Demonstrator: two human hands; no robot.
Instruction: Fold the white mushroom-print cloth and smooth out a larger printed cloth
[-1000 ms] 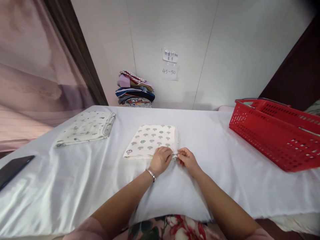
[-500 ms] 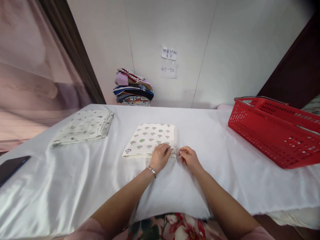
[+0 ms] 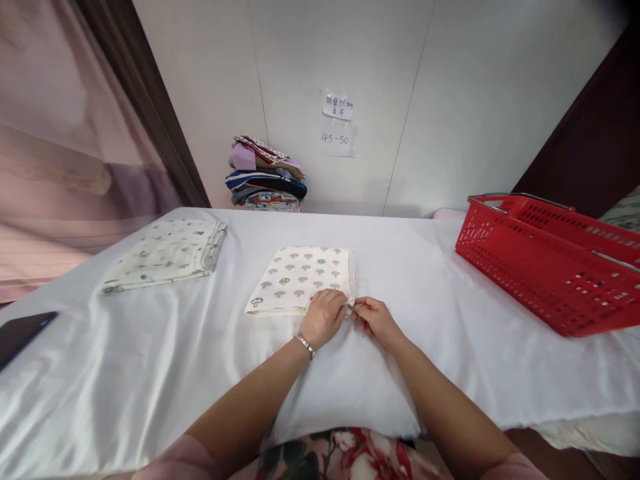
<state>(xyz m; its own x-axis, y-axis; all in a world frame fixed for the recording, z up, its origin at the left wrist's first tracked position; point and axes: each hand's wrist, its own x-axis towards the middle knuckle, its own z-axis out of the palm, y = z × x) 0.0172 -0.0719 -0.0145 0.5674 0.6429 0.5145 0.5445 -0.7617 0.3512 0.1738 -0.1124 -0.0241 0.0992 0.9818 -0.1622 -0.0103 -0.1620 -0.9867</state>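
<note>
A folded white cloth with grey, green and purple mushroom prints (image 3: 295, 273) lies flat in front of me. My left hand (image 3: 325, 317) rests on its near right part, fingers bent and pinching the corner fabric. From the right, my right hand (image 3: 375, 320) meets that same corner, thumb and fingers closed on its edge. The fingertips of both hands nearly touch, and the exact bit of fabric between them is partly hidden. To the left sits a second folded white cloth with a small dark print (image 3: 167, 255), apart from both hands.
A white satin cloth covers the table (image 3: 210, 367). At the right stands a red perforated basket (image 3: 545, 263) with metal handles. A dark flat device (image 3: 23, 333) lies at the left edge. Behind the table is a stack of folded fabrics (image 3: 267, 175), near paper signs (image 3: 339, 127) on the wall.
My right hand has moved slightly left and closed on the near right corner of the mushroom cloth. My left hand stays at almost the same spot.
</note>
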